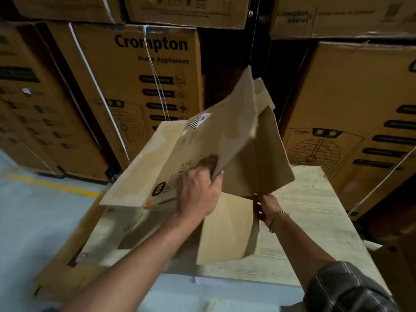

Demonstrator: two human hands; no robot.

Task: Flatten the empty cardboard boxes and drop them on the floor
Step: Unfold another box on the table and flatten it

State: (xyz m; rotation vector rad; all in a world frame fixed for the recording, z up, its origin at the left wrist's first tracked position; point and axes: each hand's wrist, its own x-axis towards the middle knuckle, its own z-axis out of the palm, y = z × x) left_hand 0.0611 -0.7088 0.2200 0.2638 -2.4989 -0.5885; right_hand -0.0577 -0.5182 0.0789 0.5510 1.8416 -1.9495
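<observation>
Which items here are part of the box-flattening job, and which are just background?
Job: cardboard box, gripped by left hand and right hand; loose cardboard beneath it; floor.
Background: strapped Crompton cartons; wooden table; yellow line.

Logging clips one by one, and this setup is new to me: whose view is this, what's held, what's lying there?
No machine here: a person works bare-handed, filmed by one camera on their head looking forward and down. The left grip holds one edge of a half-folded box up in the air; the right grip, bracelet at the wrist, holds its lower edge. Below, more cardboard lies on a pale table. Printed cartons stand stacked behind.
</observation>
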